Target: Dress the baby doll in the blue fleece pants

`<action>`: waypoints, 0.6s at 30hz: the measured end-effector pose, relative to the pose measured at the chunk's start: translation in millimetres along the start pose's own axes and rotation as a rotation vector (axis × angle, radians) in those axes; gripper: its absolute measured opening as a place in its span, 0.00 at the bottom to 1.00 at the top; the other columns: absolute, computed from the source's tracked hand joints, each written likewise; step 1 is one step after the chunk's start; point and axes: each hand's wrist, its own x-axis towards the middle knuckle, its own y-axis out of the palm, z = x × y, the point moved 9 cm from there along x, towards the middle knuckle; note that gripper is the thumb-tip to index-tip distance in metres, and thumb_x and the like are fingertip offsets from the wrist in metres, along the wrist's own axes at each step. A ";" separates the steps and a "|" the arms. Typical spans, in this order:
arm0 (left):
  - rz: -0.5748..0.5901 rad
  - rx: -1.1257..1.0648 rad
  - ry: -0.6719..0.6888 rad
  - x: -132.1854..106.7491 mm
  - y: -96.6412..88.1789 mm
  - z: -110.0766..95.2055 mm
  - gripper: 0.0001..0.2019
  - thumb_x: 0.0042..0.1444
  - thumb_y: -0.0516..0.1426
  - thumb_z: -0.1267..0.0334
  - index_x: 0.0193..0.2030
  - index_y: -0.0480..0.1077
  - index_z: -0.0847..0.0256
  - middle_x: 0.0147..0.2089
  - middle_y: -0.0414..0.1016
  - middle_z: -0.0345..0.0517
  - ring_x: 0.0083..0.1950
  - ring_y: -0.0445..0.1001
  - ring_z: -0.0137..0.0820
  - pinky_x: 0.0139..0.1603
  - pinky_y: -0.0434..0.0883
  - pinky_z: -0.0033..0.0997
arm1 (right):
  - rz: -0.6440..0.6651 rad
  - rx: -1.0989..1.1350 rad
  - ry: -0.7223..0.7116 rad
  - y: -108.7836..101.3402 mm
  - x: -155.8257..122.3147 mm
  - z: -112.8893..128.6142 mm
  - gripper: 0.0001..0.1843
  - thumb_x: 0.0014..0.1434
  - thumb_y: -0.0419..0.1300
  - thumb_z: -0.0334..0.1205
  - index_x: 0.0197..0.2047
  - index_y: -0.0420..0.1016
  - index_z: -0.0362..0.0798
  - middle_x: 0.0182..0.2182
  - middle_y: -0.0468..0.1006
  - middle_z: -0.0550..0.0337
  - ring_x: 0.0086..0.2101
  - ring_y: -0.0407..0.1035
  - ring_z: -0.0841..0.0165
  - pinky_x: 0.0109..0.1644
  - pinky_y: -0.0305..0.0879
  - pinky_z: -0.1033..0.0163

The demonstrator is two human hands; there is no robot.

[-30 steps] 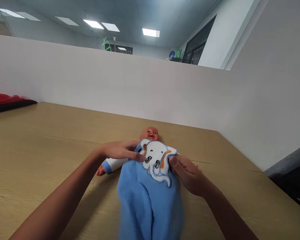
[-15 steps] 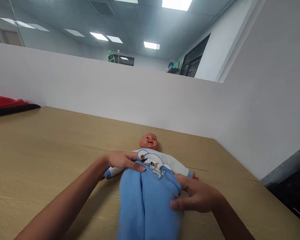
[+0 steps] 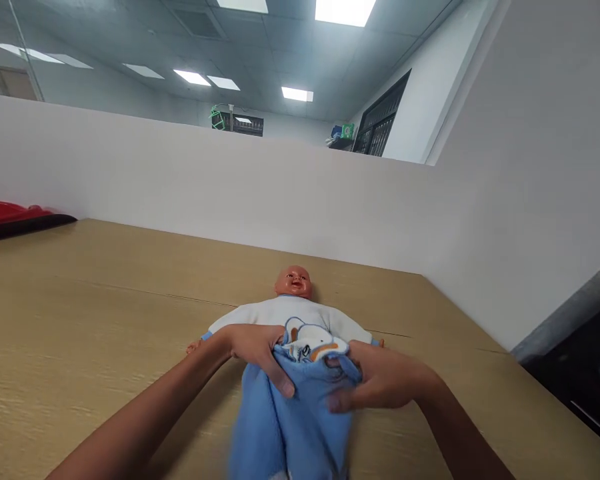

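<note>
A baby doll point(image 3: 293, 282) lies on its back with its head toward the wall. It wears a white top point(image 3: 260, 312) with blue cuffs and an animal design on the front. Blue trousers point(image 3: 300, 413) cover its lower body and run off the bottom of the view. My left hand point(image 3: 260, 353) grips the trousers' waistband on the left, thumb outside and fingers tucked behind the edge. On the right side, my right hand point(image 3: 380, 377) holds the waistband the same way, its thumb slightly blurred. The doll's hands stick out of the sleeves on both sides.
The doll rests on a wooden table point(image 3: 130, 320) that meets a low white wall point(image 3: 220, 180). A red object with a black edge point(image 3: 10, 213) lies at the far left. Something dark point(image 3: 580, 373) stands beyond the table's right edge.
Both hands still hold the waistband, which has moved a little down toward me and is bunched up. More of the white top shows, and the left sleeve lies further out.
</note>
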 end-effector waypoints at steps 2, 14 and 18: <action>0.028 0.069 -0.014 1.1 4.2 -1.9 0.26 0.45 0.72 0.37 0.39 0.81 0.57 0.41 0.82 0.40 0.45 0.78 0.44 0.53 0.77 0.40 | 0.001 -0.054 -0.002 -1.1 -5.2 6.6 0.35 0.47 0.77 0.61 0.55 0.82 0.55 0.48 0.84 0.59 0.45 0.76 0.55 0.49 0.72 0.60; -0.427 -0.309 -0.040 -3.5 -34.6 37.4 0.43 0.43 0.69 0.27 0.58 0.75 0.58 0.64 0.76 0.53 0.67 0.70 0.54 0.69 0.67 0.49 | -0.315 0.823 -0.061 4.5 27.0 -17.8 0.33 0.61 0.67 0.64 0.60 0.77 0.50 0.54 0.82 0.52 0.58 0.72 0.55 0.70 0.62 0.49; -0.418 -0.477 0.038 -3.7 -41.1 50.3 0.55 0.24 0.75 0.29 0.58 0.74 0.61 0.63 0.76 0.59 0.68 0.69 0.60 0.70 0.67 0.55 | -0.295 0.951 -0.048 14.2 37.9 -19.8 0.30 0.62 0.68 0.61 0.59 0.78 0.49 0.51 0.83 0.51 0.53 0.76 0.55 0.67 0.65 0.48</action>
